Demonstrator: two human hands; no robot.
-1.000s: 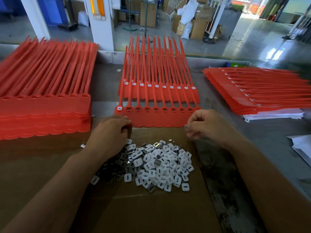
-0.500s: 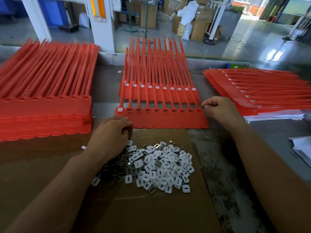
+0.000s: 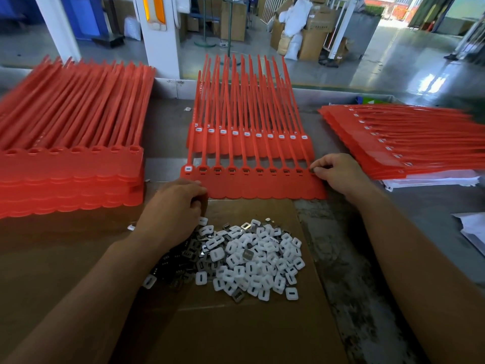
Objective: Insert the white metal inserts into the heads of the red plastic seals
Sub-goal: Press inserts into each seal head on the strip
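A strip of joined red plastic seals (image 3: pixel 262 186) lies in front of me, heads in a row; its leftmost head holds a white insert (image 3: pixel 188 168), the others show dark openings. A second strip (image 3: pixel 249 145) behind it has white inserts in every head. My left hand (image 3: pixel 174 208) rests with curled fingers on the near left corner of the front strip, holding it down. My right hand (image 3: pixel 338 174) pinches a small insert at the rightmost head. A pile of white and metal inserts (image 3: pixel 246 258) lies on brown cardboard (image 3: pixel 236 332) between my arms.
A thick stack of red seals (image 3: pixel 70 164) lies at the left. Another stack (image 3: pixel 409 143) lies at the right on white paper (image 3: pixel 430 181). More white paper (image 3: pixel 472 229) is at the right edge. A grey rim (image 3: pixel 170 88) bounds the table's far side.
My right hand went from the pile side up to the right end of the front strip, carrying an insert, and has settled lower onto the rightmost head. My left hand stayed put.
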